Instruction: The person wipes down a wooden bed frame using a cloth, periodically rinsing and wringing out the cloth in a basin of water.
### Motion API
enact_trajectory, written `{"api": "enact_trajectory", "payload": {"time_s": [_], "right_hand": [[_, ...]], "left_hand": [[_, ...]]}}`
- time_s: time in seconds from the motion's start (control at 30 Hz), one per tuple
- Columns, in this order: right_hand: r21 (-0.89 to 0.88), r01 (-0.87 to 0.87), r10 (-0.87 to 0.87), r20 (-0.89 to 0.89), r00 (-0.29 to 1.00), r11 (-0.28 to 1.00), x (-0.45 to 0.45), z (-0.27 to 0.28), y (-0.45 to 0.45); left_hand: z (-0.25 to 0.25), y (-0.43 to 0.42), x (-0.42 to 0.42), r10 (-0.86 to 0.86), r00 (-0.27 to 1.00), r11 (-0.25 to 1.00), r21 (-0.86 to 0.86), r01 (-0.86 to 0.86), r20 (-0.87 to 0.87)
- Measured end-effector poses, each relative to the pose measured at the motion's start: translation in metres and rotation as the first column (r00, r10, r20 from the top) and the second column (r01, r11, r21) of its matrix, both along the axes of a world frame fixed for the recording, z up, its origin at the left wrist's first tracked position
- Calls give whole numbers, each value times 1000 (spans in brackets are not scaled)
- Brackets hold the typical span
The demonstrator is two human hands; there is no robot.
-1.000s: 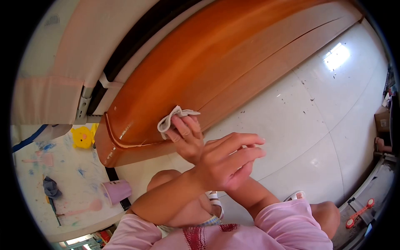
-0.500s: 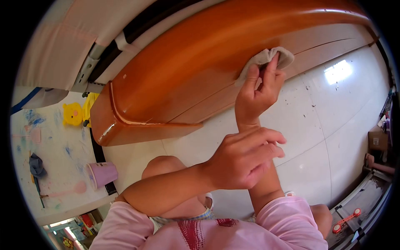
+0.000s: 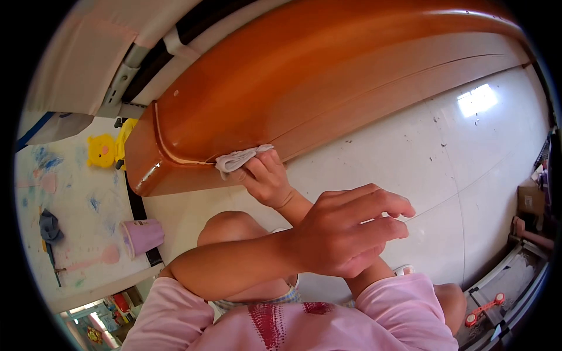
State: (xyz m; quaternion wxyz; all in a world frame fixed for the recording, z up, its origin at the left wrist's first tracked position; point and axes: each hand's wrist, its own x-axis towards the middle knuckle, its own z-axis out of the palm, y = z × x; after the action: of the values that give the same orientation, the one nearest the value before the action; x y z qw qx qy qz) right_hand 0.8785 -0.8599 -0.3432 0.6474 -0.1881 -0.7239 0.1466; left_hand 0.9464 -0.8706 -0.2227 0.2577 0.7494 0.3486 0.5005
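Head view: forearms crossed, hands apart, left over right.
Right hand (image 3: 263, 178): fingers closed around a folded cloth.
Cloth (image 3: 243, 158): pale, bunched, against the lower edge of the wooden panel, beside the end of its pale-edged groove.
Left hand (image 3: 357, 228): holds nothing; fingers spread and loosely bent, above the right forearm.
Wooden panel (image 3: 281, 88): orange-brown, glossy, curved along its length, thin dark line along its lower part.
Floor (image 3: 398, 169): pale tile, scattered dark specks.
Bench (image 3: 76, 193): at left, paint-marked; carries purple cup (image 3: 143, 238), yellow bear-faced item (image 3: 101, 150).
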Motion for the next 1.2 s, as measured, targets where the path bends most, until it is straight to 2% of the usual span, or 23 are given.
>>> {"api": "enact_trajectory", "payload": {"time_s": [0.07,0.13,0.17,0.23,0.3,0.47,0.53,0.67,0.7,0.77,0.8,0.87,0.9,0.97,1.0,1.03,1.07,1.1,1.13,1.17,1.2], "right_hand": [[-5,3,-4,-114,993,1000,13,1,15],[-120,41,-68,-229,971,992,22,-5,35],[-179,171,-213,-251,944,969,30,-5,41],[-273,422,-473,-158,867,865,50,4,58],[-406,426,-530,-185,828,808,69,18,78],[-513,282,-485,-317,815,811,60,28,79],[-406,386,-493,-201,847,828,48,24,65],[-246,263,-314,-198,929,933,19,5,30],[-245,265,-315,-194,929,933,13,-5,23],[-147,148,-166,-117,979,978,6,-26,13],[-148,150,-168,-115,979,978,9,-28,12],[-277,-10,-29,-135,990,961,18,-35,12],[-85,96,-107,-126,986,992,25,-40,24],[-288,340,-372,-64,926,895,36,-47,34],[-364,402,-465,-104,879,840,45,-40,46],[-438,400,-482,-89,872,805,57,-32,55],[-436,399,-479,-87,873,807,65,-28,66],[-511,377,-513,-151,845,773,71,-25,78],[-580,347,-549,-212,809,736,74,-21,84],[-577,348,-548,-215,809,739,72,-17,85],[-735,168,-556,-322,767,657,68,-12,84]], "left_hand": [[1,-1,-1,21,1000,1000,4,-20,-14],[4,-1,-4,17,1000,1000,-2,-17,-24],[5,-1,-5,17,999,1000,-8,-17,-40],[6,-2,-3,13,1000,1000,-25,-13,-11],[6,-3,-2,7,1000,999,-37,-7,12],[1,-2,-4,8,999,1000,3,-8,-31],[2,-1,-4,-5,1000,1000,-6,5,-26],[-1,-1,3,-31,999,999,-29,31,7],[-2,-1,5,-33,999,999,-29,33,10],[-3,-1,7,-40,999,999,-32,40,-3],[-4,-1,8,-42,999,999,-33,42,-1],[-5,0,9,-30,1000,999,-19,29,-5],[-5,0,9,-31,1000,999,-19,31,-4],[-3,1,7,-28,999,1000,-11,28,-32],[-3,0,7,-25,999,1000,-10,25,-27],[-2,0,6,-27,999,999,-25,26,-22],[-2,0,6,-29,999,999,-41,28,-19],[-3,0,4,-27,999,999,-39,26,-17],[-6,2,2,5,997,996,-91,-12,-81],[-8,5,0,33,989,989,-137,-54,-147],[-9,8,-4,32,988,990,-130,-52,-149]]}}
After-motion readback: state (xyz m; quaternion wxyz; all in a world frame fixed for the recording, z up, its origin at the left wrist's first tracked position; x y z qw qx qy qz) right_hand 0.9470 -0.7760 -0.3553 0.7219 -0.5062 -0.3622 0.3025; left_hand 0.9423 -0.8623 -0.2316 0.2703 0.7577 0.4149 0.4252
